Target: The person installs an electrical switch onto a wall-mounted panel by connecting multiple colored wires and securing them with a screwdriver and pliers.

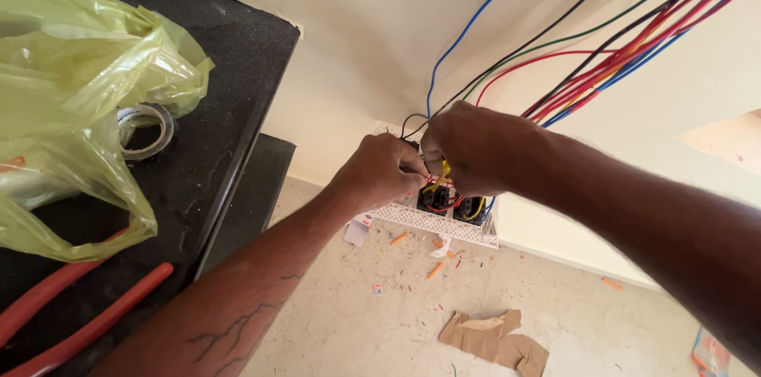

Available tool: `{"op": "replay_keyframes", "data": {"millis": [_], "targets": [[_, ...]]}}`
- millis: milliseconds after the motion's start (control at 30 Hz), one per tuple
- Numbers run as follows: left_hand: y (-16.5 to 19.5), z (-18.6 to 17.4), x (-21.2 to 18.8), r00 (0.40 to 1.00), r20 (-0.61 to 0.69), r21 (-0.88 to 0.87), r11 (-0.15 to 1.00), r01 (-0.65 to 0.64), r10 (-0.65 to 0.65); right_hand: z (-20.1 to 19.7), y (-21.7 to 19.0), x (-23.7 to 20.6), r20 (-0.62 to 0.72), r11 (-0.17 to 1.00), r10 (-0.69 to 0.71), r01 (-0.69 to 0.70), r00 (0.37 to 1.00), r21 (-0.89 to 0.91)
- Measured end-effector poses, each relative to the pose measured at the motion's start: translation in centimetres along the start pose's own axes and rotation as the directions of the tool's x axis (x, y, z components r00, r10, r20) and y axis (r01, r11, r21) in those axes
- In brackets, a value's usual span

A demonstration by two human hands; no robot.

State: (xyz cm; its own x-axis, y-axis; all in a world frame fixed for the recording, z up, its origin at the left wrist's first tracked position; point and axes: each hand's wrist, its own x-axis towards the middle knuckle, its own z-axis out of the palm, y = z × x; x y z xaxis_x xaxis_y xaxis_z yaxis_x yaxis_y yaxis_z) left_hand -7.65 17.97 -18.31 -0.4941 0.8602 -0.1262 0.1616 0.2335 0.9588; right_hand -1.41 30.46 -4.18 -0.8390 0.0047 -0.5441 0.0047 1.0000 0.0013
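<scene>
Cream wall: switch plate [444, 214] under left hand [380, 171], right hand [468, 147].

Yellow-green plastic bag [71, 91], crumpled, on the black counter [230, 68] near its left edge. Torn brown cardboard piece [495, 339] flat on the floor [357, 321], lower centre. Small white-red label scrap [359, 228] on the floor below the switch plate. Colourful packet [708, 352] at the floor's bottom right corner, partly cut off.

Hands hide switch plate [444, 222]; pliers [87, 310] cut off.
</scene>
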Motion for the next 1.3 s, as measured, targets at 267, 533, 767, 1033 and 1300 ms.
{"op": "replay_keyframes", "data": {"millis": [267,533,767,1033,1300], "targets": [[-1.1,0.5,0.5,1.000,0.023,0.011,1.000,-0.014,0.014,-0.6,-0.7,-0.2,0.072,0.993,0.090,-0.084,0.993,-0.086],[-1.6,1.2,0.5,0.988,0.000,0.090,0.984,-0.152,0.153,0.2,-0.9,0.3,0.118,0.945,0.292,-0.267,0.949,-0.188],[-1.1,1.4,0.0,0.948,0.179,0.465,0.827,-0.316,0.263,0.2,-0.8,-0.8,0.208,0.928,0.369,-0.348,0.906,-0.134],[-0.5,1.6,-1.3,0.974,0.207,0.501,0.844,-0.190,0.097,-0.3,-2.2,-1.1,0.214,0.918,0.336,-0.268,0.917,-0.293],[0.3,1.2,-1.7,0.969,0.236,0.566,0.799,-0.202,0.078,1.4,0.6,0.6,0.091,0.942,0.212,-0.179,0.973,-0.284]]}}
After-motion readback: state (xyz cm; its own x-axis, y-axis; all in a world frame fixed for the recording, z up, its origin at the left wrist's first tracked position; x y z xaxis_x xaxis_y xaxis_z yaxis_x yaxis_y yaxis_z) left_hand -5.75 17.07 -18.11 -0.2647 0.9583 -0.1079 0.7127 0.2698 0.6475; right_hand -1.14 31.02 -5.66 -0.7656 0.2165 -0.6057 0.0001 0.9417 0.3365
